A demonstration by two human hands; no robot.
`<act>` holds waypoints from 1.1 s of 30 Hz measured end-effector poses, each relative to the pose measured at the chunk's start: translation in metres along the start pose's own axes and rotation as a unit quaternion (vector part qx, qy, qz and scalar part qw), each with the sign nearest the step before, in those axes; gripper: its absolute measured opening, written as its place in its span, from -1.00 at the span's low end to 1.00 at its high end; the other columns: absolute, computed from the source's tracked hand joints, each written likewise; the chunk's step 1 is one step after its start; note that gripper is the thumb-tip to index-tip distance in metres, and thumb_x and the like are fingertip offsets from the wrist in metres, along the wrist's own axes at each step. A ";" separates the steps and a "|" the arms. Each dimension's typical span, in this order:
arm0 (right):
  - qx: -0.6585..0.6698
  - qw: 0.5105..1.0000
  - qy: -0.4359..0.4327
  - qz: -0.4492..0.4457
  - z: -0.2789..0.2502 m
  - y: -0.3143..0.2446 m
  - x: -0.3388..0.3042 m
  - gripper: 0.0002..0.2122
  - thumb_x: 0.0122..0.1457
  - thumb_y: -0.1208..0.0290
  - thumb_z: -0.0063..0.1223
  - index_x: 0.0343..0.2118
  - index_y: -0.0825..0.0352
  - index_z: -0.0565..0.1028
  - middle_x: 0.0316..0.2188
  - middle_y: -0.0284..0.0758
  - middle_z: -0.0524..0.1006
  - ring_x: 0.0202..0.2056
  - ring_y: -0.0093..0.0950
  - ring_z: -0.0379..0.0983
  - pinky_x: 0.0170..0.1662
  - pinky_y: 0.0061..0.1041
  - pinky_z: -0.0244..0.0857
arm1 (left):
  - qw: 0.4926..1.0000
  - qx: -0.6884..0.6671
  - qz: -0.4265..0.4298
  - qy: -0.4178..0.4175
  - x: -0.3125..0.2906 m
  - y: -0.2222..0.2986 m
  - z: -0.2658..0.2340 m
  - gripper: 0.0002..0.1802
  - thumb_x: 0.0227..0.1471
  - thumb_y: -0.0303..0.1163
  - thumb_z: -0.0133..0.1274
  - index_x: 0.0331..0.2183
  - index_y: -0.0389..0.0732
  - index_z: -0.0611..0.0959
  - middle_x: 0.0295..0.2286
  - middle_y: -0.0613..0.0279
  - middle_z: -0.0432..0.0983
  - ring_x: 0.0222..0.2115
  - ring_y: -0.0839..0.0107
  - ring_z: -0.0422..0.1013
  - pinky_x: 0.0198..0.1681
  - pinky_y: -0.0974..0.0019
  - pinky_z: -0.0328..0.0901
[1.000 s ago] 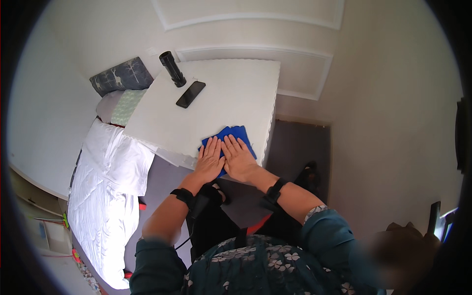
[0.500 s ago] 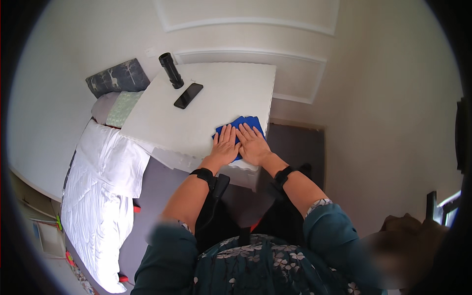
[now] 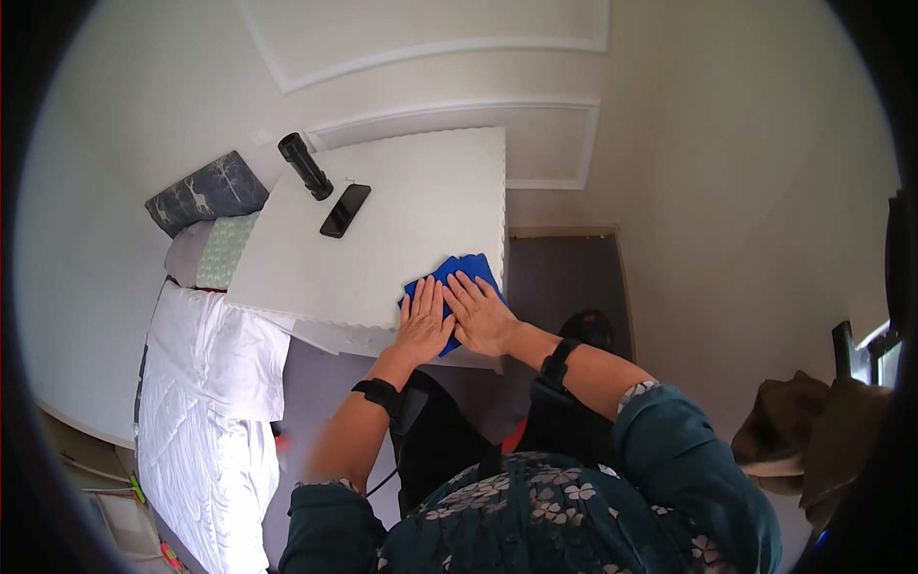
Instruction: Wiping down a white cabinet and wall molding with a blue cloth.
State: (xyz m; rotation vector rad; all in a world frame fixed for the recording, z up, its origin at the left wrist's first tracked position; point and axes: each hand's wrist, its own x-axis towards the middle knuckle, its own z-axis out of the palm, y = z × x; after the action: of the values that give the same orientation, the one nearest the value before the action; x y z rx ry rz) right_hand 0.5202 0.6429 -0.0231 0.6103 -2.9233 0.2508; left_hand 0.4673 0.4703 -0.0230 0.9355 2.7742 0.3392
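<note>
On the near right corner of the white table (image 3: pixel 411 210) lies a folded blue cloth (image 3: pixel 475 266). My left hand (image 3: pixel 426 328) rests flat on the cloth's left part, fingers stretched forward. Beside it, my right hand (image 3: pixel 485 318) presses flat on the right part, its fingers also extended and pointing up and left. The two hands touch or nearly touch at the thumbs. Much of the cloth is hidden beneath them. A lower piece of it shows below the hands, by the table's front edge.
A black cylinder, perhaps a flask (image 3: pixel 305 166), and a dark phone (image 3: pixel 345 210) are on the table's far left. A bed with a white quilt (image 3: pixel 201 430) and a deer-patterned cushion (image 3: pixel 207 194) stands left. Brown cloth or bags (image 3: pixel 803 430) sit at right.
The view has shifted, so the table sits lower and further left in it. Both hands, still flat on the cloth, are slightly closer to the table's front edge.
</note>
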 end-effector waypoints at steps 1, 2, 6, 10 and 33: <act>0.003 1.000 -0.002 -0.001 0.001 0.003 0.001 -0.37 0.22 0.16 -0.36 0.28 0.48 0.06 0.32 -0.02 0.03 0.36 -0.14 -0.17 0.36 -0.13 -0.35 | 1.000 0.003 -0.001 0.004 0.003 0.001 0.001 -0.20 0.22 -0.03 -0.29 0.30 -0.29 -0.07 0.33 -0.02 -0.28 0.35 0.12 -0.35 0.34 -0.08 -0.38; 0.008 1.000 0.011 0.004 0.001 0.008 0.004 -0.37 0.21 0.16 -0.35 0.28 0.48 0.08 0.32 -0.03 0.05 0.36 -0.15 -0.16 0.36 -0.13 -0.34 | 1.000 0.006 -0.001 0.007 0.007 0.001 0.001 -0.20 0.22 -0.03 -0.29 0.30 -0.29 -0.06 0.32 -0.03 -0.28 0.35 0.11 -0.34 0.33 -0.09 -0.37; 0.033 0.998 0.043 0.022 0.003 0.031 0.024 -0.39 0.19 0.18 -0.32 0.27 0.45 0.13 0.30 -0.04 0.09 0.36 -0.16 -0.13 0.36 -0.14 -0.32 | 1.000 0.028 -0.004 0.011 0.042 -0.004 0.002 -0.20 0.23 -0.03 -0.28 0.30 -0.29 -0.08 0.32 -0.04 -0.29 0.35 0.09 -0.34 0.33 -0.11 -0.37; 0.064 0.994 0.063 0.055 0.004 0.064 0.044 -0.41 0.19 0.23 -0.33 0.26 0.44 0.14 0.29 -0.03 0.10 0.35 -0.17 -0.12 0.37 -0.15 -0.31 | 0.999 0.031 -0.007 -0.029 0.090 -0.003 -0.010 -0.20 0.25 -0.03 -0.30 0.31 -0.28 -0.12 0.33 -0.02 -0.33 0.35 0.10 -0.38 0.33 -0.11 -0.39; 0.037 0.983 0.077 0.163 0.029 0.351 0.263 -0.41 0.18 0.21 -0.30 0.28 0.33 0.14 0.34 -0.12 0.03 0.37 -0.23 -0.16 0.38 -0.20 -0.38 | 0.999 0.019 0.045 0.025 0.466 -0.048 -0.045 -0.29 0.26 -0.07 -0.31 0.31 -0.18 -0.02 0.33 0.07 -0.22 0.34 0.14 -0.29 0.33 -0.06 -0.30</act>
State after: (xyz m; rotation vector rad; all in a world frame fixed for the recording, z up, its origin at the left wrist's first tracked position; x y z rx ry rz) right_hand 0.1358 0.8539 -0.0520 0.1074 -2.8585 0.4246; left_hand 0.0641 0.7121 -0.0440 1.0771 2.7990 0.3286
